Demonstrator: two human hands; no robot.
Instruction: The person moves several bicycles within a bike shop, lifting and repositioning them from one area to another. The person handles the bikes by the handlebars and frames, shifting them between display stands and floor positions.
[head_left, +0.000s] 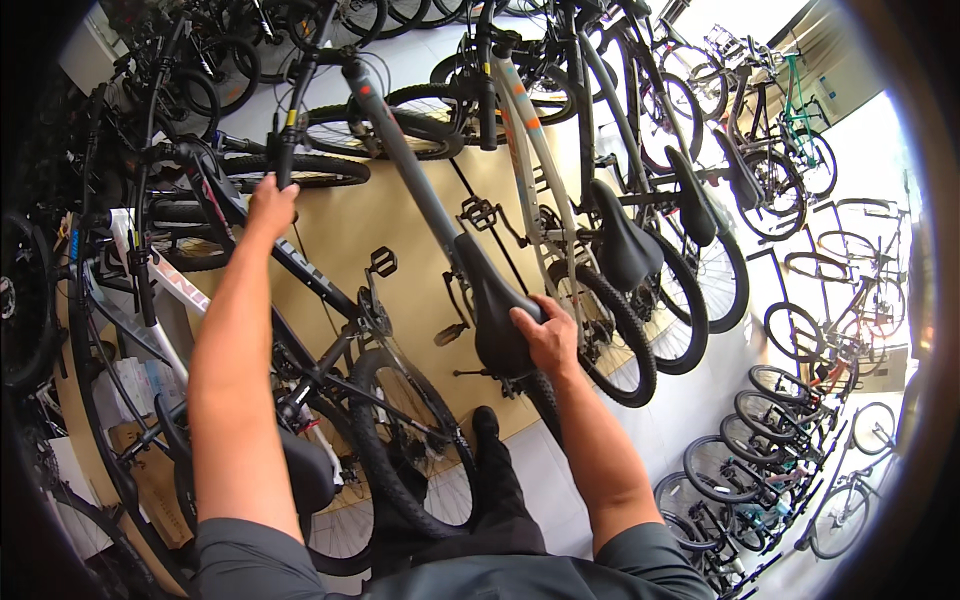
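A grey mountain bike (405,160) stands in front of me, its black saddle (488,300) closest to my body. My left hand (271,208) is wrapped round the black rubber grip (285,158) on the left end of its handlebar. On the saddle's right rear side rests my right hand (549,338), thumb on top and fingers curled over the edge; their tips are hidden. Below the saddle, a pedal (452,334) sticks out to the left. My body hides part of the rear wheel.
To the left, a dark bike (310,275) leans close, its rear tyre (372,430) near my legs. More bikes with black saddles (625,240) line up on the right. Beige flooring (345,235) lies beneath. Rows of bikes (770,420) stand farther right, and cardboard boxes (150,480) at lower left.
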